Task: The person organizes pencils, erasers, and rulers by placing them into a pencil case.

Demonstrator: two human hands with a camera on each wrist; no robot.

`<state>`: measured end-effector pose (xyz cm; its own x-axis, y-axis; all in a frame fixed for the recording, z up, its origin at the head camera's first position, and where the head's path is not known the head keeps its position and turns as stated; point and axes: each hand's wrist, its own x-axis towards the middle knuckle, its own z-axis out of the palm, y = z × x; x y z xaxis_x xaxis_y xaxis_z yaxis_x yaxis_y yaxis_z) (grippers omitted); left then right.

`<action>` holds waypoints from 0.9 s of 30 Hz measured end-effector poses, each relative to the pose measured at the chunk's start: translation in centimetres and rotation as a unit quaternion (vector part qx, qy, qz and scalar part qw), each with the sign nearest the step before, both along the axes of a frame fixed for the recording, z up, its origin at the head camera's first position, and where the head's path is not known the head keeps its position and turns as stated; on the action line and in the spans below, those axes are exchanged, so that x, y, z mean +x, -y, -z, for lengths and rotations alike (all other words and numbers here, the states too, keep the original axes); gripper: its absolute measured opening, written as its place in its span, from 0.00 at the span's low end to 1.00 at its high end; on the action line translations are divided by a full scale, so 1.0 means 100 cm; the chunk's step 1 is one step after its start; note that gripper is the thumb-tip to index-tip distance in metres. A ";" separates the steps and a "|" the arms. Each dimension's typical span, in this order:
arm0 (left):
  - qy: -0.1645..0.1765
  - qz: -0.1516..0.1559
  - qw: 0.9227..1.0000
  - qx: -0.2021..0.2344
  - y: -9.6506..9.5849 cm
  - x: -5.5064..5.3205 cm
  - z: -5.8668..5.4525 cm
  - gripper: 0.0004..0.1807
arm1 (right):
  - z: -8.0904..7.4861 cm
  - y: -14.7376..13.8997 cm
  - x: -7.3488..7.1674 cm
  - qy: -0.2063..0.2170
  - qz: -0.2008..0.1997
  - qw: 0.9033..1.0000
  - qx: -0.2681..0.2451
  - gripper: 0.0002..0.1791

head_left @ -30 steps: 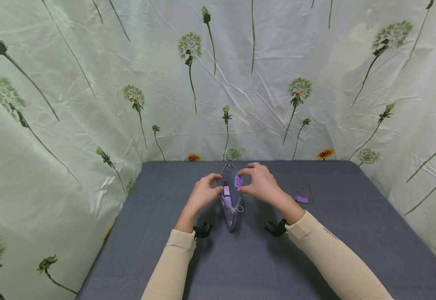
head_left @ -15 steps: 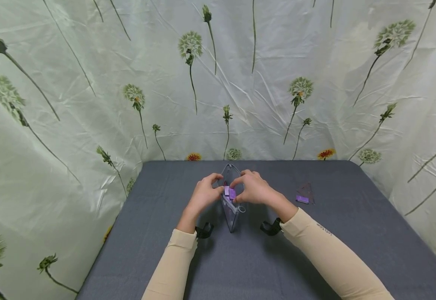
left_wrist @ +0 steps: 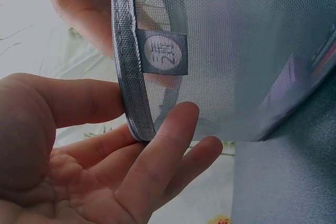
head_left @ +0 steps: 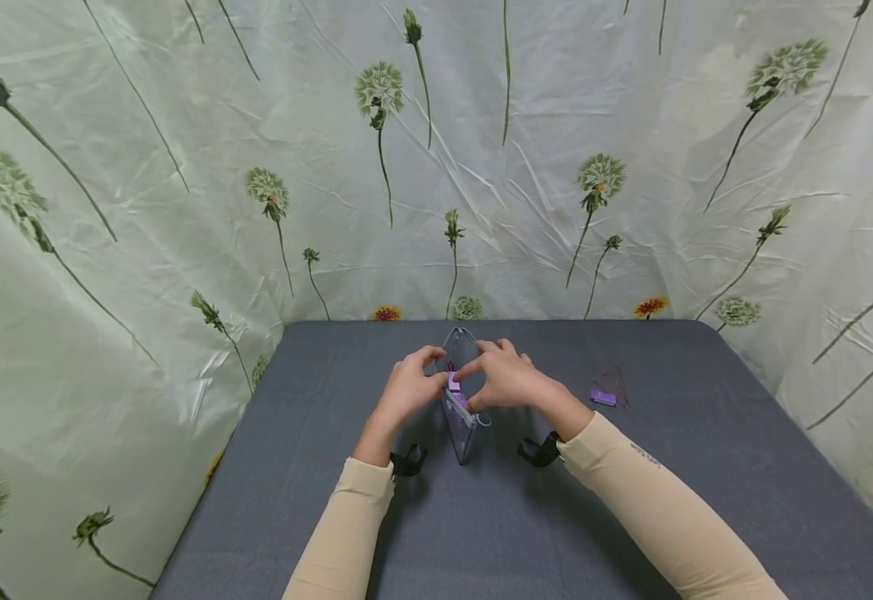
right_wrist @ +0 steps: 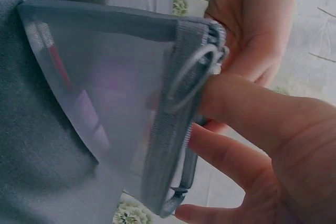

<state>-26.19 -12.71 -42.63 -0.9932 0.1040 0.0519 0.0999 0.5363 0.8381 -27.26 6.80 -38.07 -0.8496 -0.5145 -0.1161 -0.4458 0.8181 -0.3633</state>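
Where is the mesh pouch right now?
In the head view the mesh pouch stands on edge at the middle of the grey table, between the left hand and right hand.

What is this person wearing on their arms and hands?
Both arms wear long, close-fitting cream sleeves that end at the wrists. The right sleeve bears a small dark marking on the forearm, too small to read. A small black device sits at the left wrist and another at the right. The left hand and right hand are bare: no gloves, no visible rings.
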 end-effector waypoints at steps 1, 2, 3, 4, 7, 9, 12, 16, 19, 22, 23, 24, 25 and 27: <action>0.001 0.001 1.000 -0.001 0.000 0.000 0.000 0.21 | -0.001 -0.001 0.000 0.002 0.001 1.000 -0.001 0.26; 0.001 0.002 1.000 -0.001 0.000 0.000 0.000 0.21 | -0.001 -0.002 0.000 0.003 0.003 1.000 -0.005 0.27; 0.000 0.003 1.000 -0.003 0.000 0.000 0.000 0.22 | -0.002 -0.004 0.000 0.004 0.008 1.000 -0.011 0.27; -0.001 0.003 1.000 -0.004 -0.001 0.000 -0.001 0.22 | -0.003 -0.005 0.000 0.005 0.013 1.000 -0.019 0.27; -0.004 0.002 1.000 -0.008 -0.002 -0.001 -0.001 0.21 | -0.006 -0.010 0.000 0.004 0.033 0.998 -0.047 0.25; -0.005 0.001 1.000 -0.009 -0.002 -0.001 -0.001 0.21 | -0.008 -0.015 -0.001 0.000 0.047 0.997 -0.066 0.24; -0.004 -0.003 1.000 -0.010 -0.003 -0.003 -0.001 0.20 | -0.012 -0.023 -0.001 -0.013 0.062 0.994 -0.088 0.23; 0.000 -0.003 1.000 -0.004 -0.003 -0.003 0.000 0.20 | -0.018 -0.040 -0.002 -0.036 0.072 0.990 -0.115 0.23; 0.005 0.001 1.000 0.003 -0.001 -0.003 0.001 0.21 | -0.021 -0.057 -0.004 -0.041 0.085 0.987 -0.134 0.24; 0.005 0.003 1.000 0.006 0.000 -0.003 0.003 0.21 | -0.022 -0.076 -0.005 -0.038 0.102 0.984 -0.142 0.24; 0.006 0.002 1.000 0.007 0.000 -0.003 0.003 0.21 | -0.022 -0.082 -0.006 -0.038 0.105 0.983 -0.143 0.24; 0.006 0.002 1.000 0.009 0.000 -0.003 0.004 0.21 | -0.021 -0.087 -0.006 -0.037 0.109 0.983 -0.141 0.24; 0.006 0.002 1.000 0.010 0.000 -0.003 0.004 0.21 | -0.021 -0.092 -0.006 -0.036 0.113 0.983 -0.139 0.24; 0.008 0.002 1.000 0.011 0.001 -0.003 0.004 0.21 | -0.019 -0.103 -0.008 -0.033 0.121 0.983 -0.131 0.24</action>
